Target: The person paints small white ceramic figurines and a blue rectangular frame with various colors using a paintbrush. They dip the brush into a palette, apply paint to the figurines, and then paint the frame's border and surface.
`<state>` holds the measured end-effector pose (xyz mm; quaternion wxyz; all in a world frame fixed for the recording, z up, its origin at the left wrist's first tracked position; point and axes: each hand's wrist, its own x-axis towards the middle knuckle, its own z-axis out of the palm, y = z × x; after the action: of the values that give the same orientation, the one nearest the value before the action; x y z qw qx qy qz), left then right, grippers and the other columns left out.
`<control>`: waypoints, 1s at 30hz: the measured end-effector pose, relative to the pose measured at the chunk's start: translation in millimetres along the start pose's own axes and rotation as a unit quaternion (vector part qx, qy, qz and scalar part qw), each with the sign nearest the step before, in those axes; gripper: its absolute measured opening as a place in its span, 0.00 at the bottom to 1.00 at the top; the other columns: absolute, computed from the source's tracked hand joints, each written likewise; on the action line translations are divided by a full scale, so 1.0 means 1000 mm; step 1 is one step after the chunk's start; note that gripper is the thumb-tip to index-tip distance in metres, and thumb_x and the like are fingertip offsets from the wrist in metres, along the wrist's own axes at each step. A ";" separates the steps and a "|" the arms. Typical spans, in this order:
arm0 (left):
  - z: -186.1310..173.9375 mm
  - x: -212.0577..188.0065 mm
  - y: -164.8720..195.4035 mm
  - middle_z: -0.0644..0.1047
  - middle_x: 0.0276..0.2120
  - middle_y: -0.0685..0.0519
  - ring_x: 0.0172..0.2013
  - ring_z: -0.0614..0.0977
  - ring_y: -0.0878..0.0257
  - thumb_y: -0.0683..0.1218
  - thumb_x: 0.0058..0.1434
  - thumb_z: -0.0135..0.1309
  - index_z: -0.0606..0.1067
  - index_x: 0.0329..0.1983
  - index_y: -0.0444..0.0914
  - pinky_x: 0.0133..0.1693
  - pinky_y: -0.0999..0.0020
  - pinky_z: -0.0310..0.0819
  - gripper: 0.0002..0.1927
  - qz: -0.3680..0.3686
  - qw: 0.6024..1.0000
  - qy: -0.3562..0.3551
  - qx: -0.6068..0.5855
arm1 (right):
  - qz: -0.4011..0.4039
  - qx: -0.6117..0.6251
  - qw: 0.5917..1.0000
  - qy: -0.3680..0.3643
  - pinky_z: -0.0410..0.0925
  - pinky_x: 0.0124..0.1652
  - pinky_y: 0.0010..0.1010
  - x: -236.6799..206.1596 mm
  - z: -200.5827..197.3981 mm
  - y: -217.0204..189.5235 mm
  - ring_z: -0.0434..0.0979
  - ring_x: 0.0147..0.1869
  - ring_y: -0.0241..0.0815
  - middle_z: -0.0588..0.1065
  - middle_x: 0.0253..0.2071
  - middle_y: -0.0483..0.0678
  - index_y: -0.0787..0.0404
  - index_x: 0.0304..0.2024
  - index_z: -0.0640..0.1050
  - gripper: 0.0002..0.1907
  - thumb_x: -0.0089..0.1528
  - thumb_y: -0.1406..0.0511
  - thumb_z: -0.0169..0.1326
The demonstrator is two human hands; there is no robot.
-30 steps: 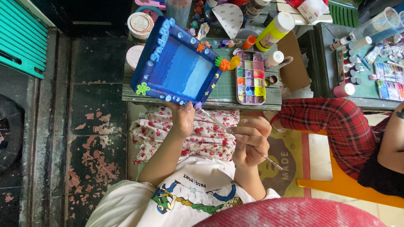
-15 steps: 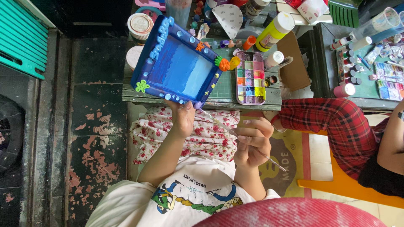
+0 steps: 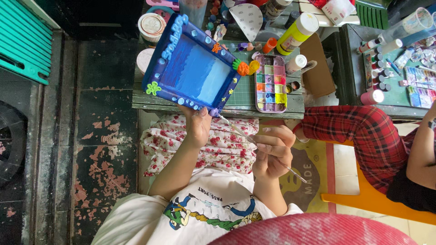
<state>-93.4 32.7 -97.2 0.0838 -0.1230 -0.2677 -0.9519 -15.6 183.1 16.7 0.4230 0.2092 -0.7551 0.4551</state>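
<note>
Head view: looks down on a seated person painting at a cluttered green surface (image 3: 245, 97).
Left hand: left hand (image 3: 199, 128) sits at frame centre, fingers closed on the lower edge of the blue frame (image 3: 193, 68), holding it tilted up off the surface.
Blue frame: a square tray-like piece in the upper middle of the frame, painted in blue bands, with pale dots, a green flower and an orange pineapple shape on its rim.
Right hand: right hand (image 3: 272, 152), right of centre, has its fingers pinched on a thin paintbrush (image 3: 240, 134).
Paintbrush: runs diagonally up and left from the right hand, its tip touching the frame's lower corner just beside the left hand.
Palette: a rectangular paint palette (image 3: 271, 84) with many coloured wells lies on the surface just right of the frame.
Bottle: a yellow bottle (image 3: 297, 32) with a white cap lies above the palette.
Lap: floral cloth (image 3: 218, 145) covers the knees below the hands.
Neighbour: another person's red plaid sleeve (image 3: 363, 136) rests at the right.
</note>
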 end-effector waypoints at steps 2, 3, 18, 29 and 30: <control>0.000 0.000 0.000 0.53 0.72 0.51 0.75 0.55 0.55 0.41 0.65 0.48 0.40 0.78 0.56 0.74 0.46 0.51 0.45 0.009 1.000 -0.003 0.006 | -0.004 0.005 1.000 0.003 0.60 0.61 0.45 0.000 0.001 0.000 0.72 0.53 0.44 0.80 0.34 0.48 0.56 0.39 0.70 0.07 0.71 0.62 0.52; 0.000 0.001 0.000 0.53 0.72 0.51 0.75 0.55 0.55 0.41 0.65 0.49 0.40 0.79 0.56 0.74 0.46 0.51 0.45 0.015 1.000 -0.004 0.009 | -0.005 0.008 1.000 0.005 0.60 0.61 0.45 0.001 0.001 0.001 0.72 0.53 0.44 0.80 0.34 0.47 0.56 0.39 0.70 0.07 0.71 0.62 0.52; 0.003 0.002 0.003 0.53 0.73 0.52 0.76 0.54 0.56 0.43 0.67 0.51 0.38 0.79 0.58 0.75 0.46 0.48 0.46 0.004 1.000 -0.009 0.016 | 0.007 0.014 1.000 0.011 0.62 0.59 0.43 0.001 0.001 -0.001 0.71 0.54 0.43 0.80 0.34 0.47 0.56 0.40 0.70 0.07 0.71 0.62 0.51; -0.011 -0.005 -0.008 0.55 0.71 0.52 0.73 0.57 0.59 0.41 0.66 0.48 0.43 0.76 0.52 0.76 0.55 0.46 0.40 0.020 0.996 0.003 0.084 | -0.007 -0.018 0.999 -0.029 0.60 0.60 0.43 0.005 -0.002 -0.008 0.72 0.55 0.43 0.81 0.36 0.47 0.55 0.40 0.70 0.06 0.70 0.63 0.52; -0.013 -0.007 -0.009 0.55 0.70 0.52 0.72 0.57 0.60 0.41 0.66 0.48 0.43 0.75 0.51 0.75 0.55 0.47 0.39 0.015 0.995 0.003 0.096 | -0.013 -0.013 0.999 -0.032 0.60 0.60 0.43 0.006 -0.001 -0.008 0.72 0.54 0.43 0.81 0.35 0.46 0.54 0.39 0.70 0.06 0.70 0.63 0.53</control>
<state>-91.5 33.6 -114.3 0.1106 -0.1155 -0.3558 -0.9208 -12.4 180.6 25.9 0.4079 0.2278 -0.7713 0.4323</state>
